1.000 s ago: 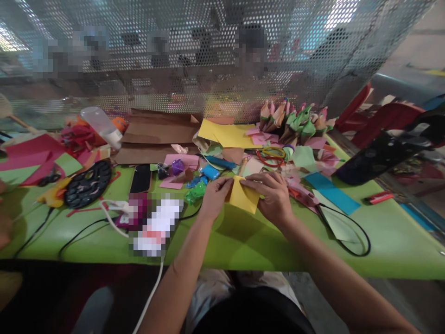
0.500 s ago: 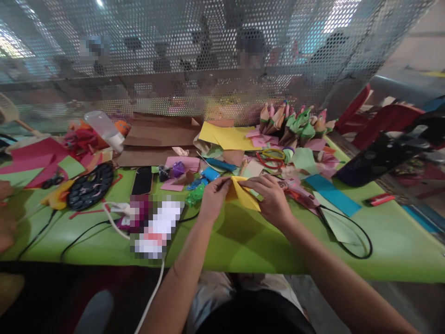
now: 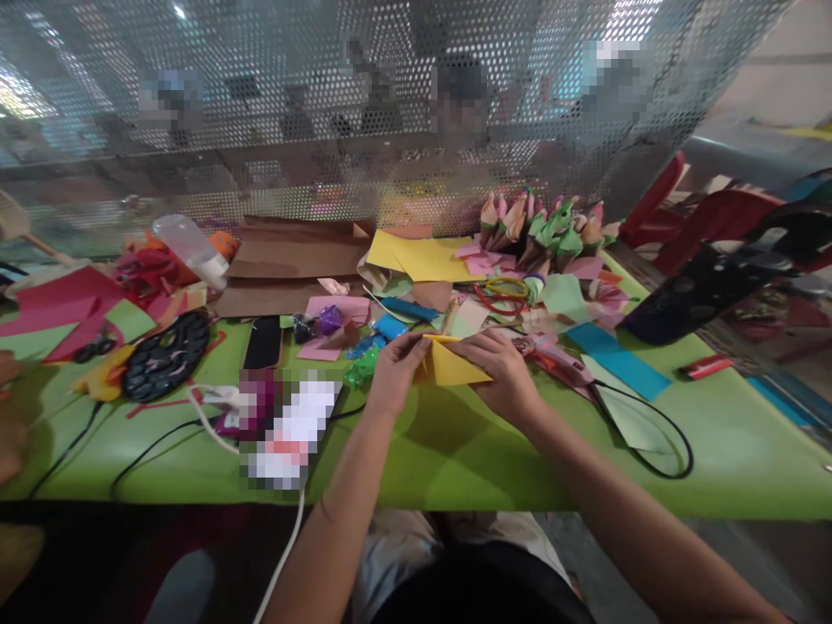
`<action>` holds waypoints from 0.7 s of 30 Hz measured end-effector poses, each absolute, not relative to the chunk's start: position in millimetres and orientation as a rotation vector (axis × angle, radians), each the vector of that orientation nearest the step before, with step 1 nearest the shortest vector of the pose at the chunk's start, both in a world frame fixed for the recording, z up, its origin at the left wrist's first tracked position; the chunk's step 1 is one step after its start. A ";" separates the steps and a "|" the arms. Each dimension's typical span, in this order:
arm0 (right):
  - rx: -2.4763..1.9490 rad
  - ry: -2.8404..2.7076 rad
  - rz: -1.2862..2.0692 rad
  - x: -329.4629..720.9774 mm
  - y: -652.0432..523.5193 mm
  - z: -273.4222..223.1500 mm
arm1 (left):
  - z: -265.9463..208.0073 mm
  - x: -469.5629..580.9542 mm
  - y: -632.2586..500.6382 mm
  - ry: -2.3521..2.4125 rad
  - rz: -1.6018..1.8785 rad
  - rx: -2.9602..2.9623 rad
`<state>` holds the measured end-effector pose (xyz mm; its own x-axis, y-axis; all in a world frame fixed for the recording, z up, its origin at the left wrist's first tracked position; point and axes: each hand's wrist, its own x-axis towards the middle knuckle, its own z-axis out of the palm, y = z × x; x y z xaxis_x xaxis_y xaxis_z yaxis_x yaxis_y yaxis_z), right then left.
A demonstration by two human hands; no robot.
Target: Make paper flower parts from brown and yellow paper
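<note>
A folded piece of yellow paper (image 3: 458, 366) is held up between my two hands, just above the green table (image 3: 448, 468). My left hand (image 3: 398, 368) pinches its left edge between thumb and fingers. On the other side, my right hand (image 3: 499, 368) grips the paper, its fingers laid along the upper right edge. Crumpled green wrapping (image 3: 362, 368) and a blue roll (image 3: 391, 327) lie near my left hand. A pink glue gun (image 3: 562, 357) with a black cord rests to the right of my right hand.
Paper cones (image 3: 559, 230) stand in a cluster at the back. Yellow sheets (image 3: 422, 254) and brown card (image 3: 299, 251) lie behind my hands. A dark bottle (image 3: 689, 299) stands at right. Leftward are a phone (image 3: 263, 342), a power strip (image 3: 247, 420) and scissors (image 3: 94, 347). Another person's hand (image 3: 9, 416) shows at far left.
The yellow paper has turned, so a broader flat face now shows toward me. Both hands keep their grip and have shifted only slightly. The whole view has swung a little.
</note>
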<state>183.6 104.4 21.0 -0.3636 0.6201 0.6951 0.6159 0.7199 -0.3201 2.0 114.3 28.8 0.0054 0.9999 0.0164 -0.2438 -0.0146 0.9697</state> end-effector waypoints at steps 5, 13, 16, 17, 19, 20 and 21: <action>-0.974 -2.037 0.083 185.0 104.3 26.8 | 25.3 -3.2 118.1 1.038 1.397 0.897; -1.030 -1.645 0.373 192.2 105.3 42.9 | 16.1 -15.6 128.1 1.103 1.445 0.853; -0.985 -1.664 0.482 189.0 104.8 41.7 | 13.2 -15.8 129.1 1.101 1.436 0.903; -0.968 -1.680 0.499 187.9 104.4 40.9 | 12.9 -15.6 129.1 1.099 1.438 0.907; -0.944 -1.672 0.534 186.2 103.9 39.4 | 13.2 -14.9 128.9 1.101 1.448 0.896; -0.942 -1.647 0.574 185.7 104.0 38.6 | 13.8 -14.4 128.6 1.103 1.459 0.887; -0.946 -1.613 0.630 185.5 104.4 37.9 | 14.6 -13.8 128.3 1.103 1.472 0.880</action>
